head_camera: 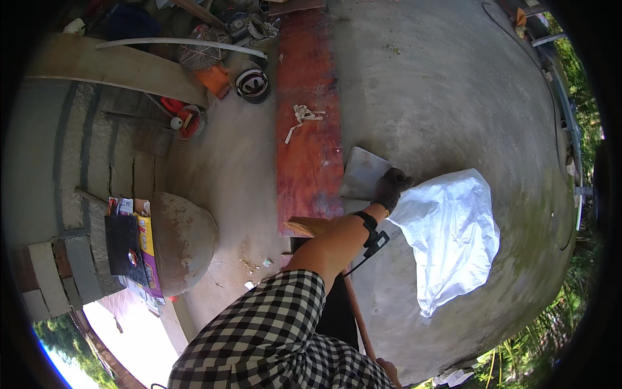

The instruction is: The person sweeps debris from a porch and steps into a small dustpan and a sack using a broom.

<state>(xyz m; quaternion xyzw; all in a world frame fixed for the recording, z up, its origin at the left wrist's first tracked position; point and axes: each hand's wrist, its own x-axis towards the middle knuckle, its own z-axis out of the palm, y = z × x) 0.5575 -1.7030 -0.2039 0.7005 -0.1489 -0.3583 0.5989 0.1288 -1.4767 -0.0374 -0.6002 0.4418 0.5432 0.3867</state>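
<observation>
My left hand, in a dark glove with a black strap and small device at the wrist, reaches out over the concrete floor. Its fingers close on the corner of a white plastic sack, which spreads out to the right. Beside the glove, a flat grey square slab lies on the floor. At the bottom edge, my right hand, only partly in view, is around a reddish wooden pole. A yellow-brown piece shows behind my left forearm; whether it joins the pole cannot be told.
A red board with torn pale strips runs up the middle. Left of it stand a dark bucket, a small red tub and a rounded concrete-like vessel beside cardboard. Stacked blocks line the far left.
</observation>
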